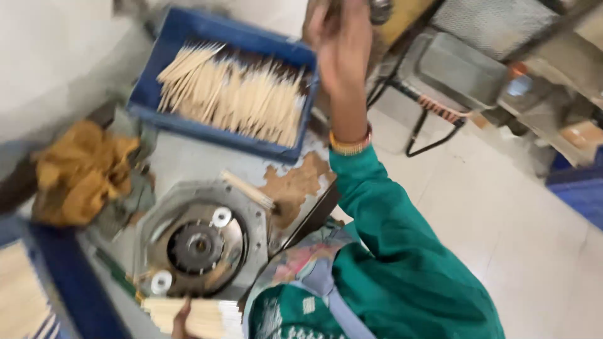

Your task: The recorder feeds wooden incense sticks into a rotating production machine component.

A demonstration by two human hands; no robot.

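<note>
Stick bundle (201, 315): pale wooden sticks, laid side by side, at the near edge of the workbench (188, 160), just in front of the round machine plate (200, 246).
Left hand (182, 323): we see only part of it at the bottom of the view, touching the bundle; closed around it or merely resting on it, we cannot tell.
Right hand (339, 34): raised high past the far right corner of the bench, back toward the camera, fingers curled; blurred, so we cannot tell whether it holds anything.
Handling advice: we judge that the bundle should be kept square, ends level, and gripped near its middle so no stick slides out.
Blue crate (182, 37): at the far edge of the bench, about half full of the same pale sticks (239, 94), lying roughly parallel in a loose heap.
Second blue crate (75, 289): at the near left corner, also holding pale sticks, only partly in view.
Loose sticks (248, 188): a few on the plate's far rim.
Cloth (78, 172): crumpled, mustard-coloured, at the left edge.
</note>
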